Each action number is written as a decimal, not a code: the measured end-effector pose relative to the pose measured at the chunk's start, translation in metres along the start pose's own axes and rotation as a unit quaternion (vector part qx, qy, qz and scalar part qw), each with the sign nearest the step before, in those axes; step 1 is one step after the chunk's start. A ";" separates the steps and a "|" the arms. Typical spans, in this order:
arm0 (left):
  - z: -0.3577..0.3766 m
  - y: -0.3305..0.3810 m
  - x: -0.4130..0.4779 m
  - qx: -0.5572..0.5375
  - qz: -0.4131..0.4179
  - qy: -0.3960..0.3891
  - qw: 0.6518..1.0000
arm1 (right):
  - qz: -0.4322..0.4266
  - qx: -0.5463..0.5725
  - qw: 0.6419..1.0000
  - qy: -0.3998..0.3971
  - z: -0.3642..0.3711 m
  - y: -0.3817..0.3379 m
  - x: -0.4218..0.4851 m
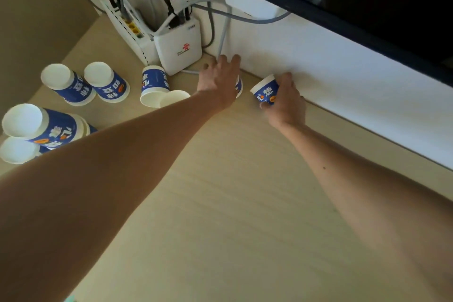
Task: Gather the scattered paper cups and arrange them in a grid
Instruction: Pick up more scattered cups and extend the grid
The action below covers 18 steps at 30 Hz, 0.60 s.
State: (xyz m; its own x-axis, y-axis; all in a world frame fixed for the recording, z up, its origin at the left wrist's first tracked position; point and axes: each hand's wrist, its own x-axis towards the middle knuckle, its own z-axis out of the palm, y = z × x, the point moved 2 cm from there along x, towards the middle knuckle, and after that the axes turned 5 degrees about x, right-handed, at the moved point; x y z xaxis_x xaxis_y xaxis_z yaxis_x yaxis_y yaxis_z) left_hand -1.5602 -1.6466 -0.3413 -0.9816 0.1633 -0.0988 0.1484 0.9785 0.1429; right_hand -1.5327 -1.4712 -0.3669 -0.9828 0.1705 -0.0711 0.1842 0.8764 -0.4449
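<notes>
Several blue-and-white paper cups are spread over the light wooden desk (220, 203). My left hand (218, 78) reaches to the back of the desk and lies over a paper cup (239, 87), fingers curled down around it; only a sliver of that cup shows. My right hand (285, 103) grips another cup (266, 91) from the side, close to the white wall. To the left stand two upturned cups (66, 86) (107, 82), then a cup (154, 86) with a further cup's rim (174, 98) beside it. A stacked cup (39, 125) and another cup (17, 149) sit at the left edge.
A white router box (180, 51) and a slim white device (127, 32) with tangled cables stand at the back by the wall. A grey cable (224, 32) drops behind my left hand. A dark screen edge (343, 19) overhangs the back right.
</notes>
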 end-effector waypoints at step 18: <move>-0.030 0.121 -0.195 -0.567 -0.059 -0.087 0.817 | 0.161 0.400 0.891 0.139 -0.139 0.129 -0.209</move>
State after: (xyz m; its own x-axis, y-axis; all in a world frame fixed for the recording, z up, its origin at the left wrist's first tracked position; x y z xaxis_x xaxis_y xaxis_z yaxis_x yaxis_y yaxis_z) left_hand -1.3543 -1.5638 -0.2756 -0.9342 0.1888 -0.3027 -0.2497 0.2601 0.9327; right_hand -1.3019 -1.3313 -0.2851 -0.8192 0.5573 -0.1354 0.2777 0.1789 -0.9439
